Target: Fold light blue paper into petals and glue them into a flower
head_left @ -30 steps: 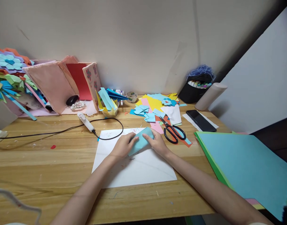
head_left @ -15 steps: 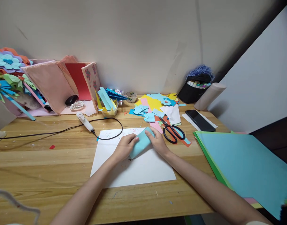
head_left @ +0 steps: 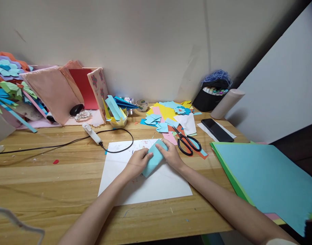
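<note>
A small light-blue folded paper (head_left: 154, 158) lies on a white sheet (head_left: 145, 180) in the middle of the wooden table (head_left: 56, 177). My left hand (head_left: 136, 163) presses on its left edge with fingers curled over it. On the paper's right side rests my right hand (head_left: 171, 156), fingers bent onto the upper corner. Both hands hold the paper down against the white sheet.
Black scissors (head_left: 187, 143) lie just right of my hands beside a heap of coloured paper cut-outs (head_left: 168, 117). A white glue gun (head_left: 91, 132) with a black cable lies to the left. A stack of large blue and green sheets (head_left: 263, 177), a phone (head_left: 217, 130) and a marker holder (head_left: 214, 95) occupy the right.
The blue paper has turned slightly, and my left fingers have slid further over its left edge. Both hands stay on it.
</note>
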The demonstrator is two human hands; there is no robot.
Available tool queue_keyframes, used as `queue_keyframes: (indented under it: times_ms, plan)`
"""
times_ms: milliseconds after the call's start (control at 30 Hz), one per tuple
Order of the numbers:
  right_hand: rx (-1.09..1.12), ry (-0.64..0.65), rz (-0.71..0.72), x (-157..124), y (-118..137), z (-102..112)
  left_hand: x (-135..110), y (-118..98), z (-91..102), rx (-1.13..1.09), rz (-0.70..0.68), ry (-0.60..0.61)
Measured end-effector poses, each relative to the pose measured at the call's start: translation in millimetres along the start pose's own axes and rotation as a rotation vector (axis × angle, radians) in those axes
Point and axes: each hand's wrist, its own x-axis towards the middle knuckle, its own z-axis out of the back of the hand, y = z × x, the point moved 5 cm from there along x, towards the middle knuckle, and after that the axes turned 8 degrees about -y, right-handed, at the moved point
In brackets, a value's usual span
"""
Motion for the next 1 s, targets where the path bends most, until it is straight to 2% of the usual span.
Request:
queue_keyframes:
  times_ms: [267,500,633,733,833,900,1000]
  plan:
    - [0.019,0.013,-0.013,0.8,-2.6,0.4,-3.0,-4.1,-3.8,-0.051,0.028,0.062]
    - [0.025,0.023,-0.002,-0.2,-2.9,-0.5,-4.7,-1.9,-5.8,-0.061,0.009,0.062]
    - [0.090,-0.055,-0.017,3.7,-5.3,2.2,-2.1,-0.7,-2.5,-0.030,0.001,0.021]
    - [0.206,-0.076,-0.120,7.4,-13.4,2.3,-0.8,-0.5,2.1,-0.031,-0.007,-0.046]
    - [0.322,0.035,-0.258,8.3,-22.9,-4.1,-1.4,-0.6,4.9,-0.061,-0.018,-0.103]
    - [0.363,0.060,-0.278,8.5,-25.6,-5.2,-2.3,-0.1,4.7,-0.073,-0.015,-0.127]
    - [0.381,0.018,-0.265,8.9,-27.0,-2.9,-3.2,1.3,1.3,-0.092,0.002,-0.130]
